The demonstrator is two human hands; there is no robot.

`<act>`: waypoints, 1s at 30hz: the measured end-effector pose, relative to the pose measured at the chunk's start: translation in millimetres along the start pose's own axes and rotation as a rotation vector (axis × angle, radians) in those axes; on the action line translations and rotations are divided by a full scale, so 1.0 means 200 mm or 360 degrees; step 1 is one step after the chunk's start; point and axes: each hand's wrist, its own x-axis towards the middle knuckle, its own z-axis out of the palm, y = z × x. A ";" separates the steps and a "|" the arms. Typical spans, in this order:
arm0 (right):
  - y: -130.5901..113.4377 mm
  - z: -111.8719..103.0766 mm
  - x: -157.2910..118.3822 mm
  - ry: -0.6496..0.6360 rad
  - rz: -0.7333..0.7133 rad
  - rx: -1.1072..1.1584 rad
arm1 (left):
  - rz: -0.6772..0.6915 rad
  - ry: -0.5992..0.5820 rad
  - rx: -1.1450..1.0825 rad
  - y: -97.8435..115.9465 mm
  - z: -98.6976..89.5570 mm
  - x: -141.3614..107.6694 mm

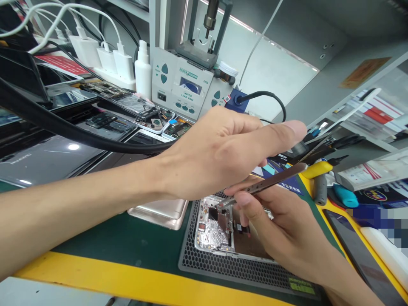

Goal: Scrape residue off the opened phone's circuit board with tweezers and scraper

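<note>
The right hand (280,221) reaches in from the lower right of the frame, pinching metal tweezers (270,182) between thumb and fingers. The tweezers slant from the right of centre down to the left, their tips at the upper left part of an opened smartphone (214,235). The left hand (219,148) comes from the left edge and hangs over the middle of the frame, back of the hand up, thumb stretched out to the right above the rear end of the tweezers; its other fingers are mostly hidden, so whether they grip anything cannot be told.

The opened smartphone, its silvery inner frame showing, lies at lower centre on a dark honeycomb-patterned mat (204,264), partly covered by the right hand. Just left of the mat, a pale rose-gold phone shell (162,212) rests on the green work surface (127,244), partly under the left forearm. At upper centre stands a grey QUICK soldering station (181,85), with a white spray bottle (143,72) beside it. A yellow-nozzled tool (317,169) lies right of the hands, and a dark-screened phone (357,250) sits at lower right.
</note>
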 end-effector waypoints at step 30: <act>-0.01 0.00 0.01 -0.0022 0.0182 0.0123 | 0.0032 -0.0018 0.0017 0.03 0.01 0.00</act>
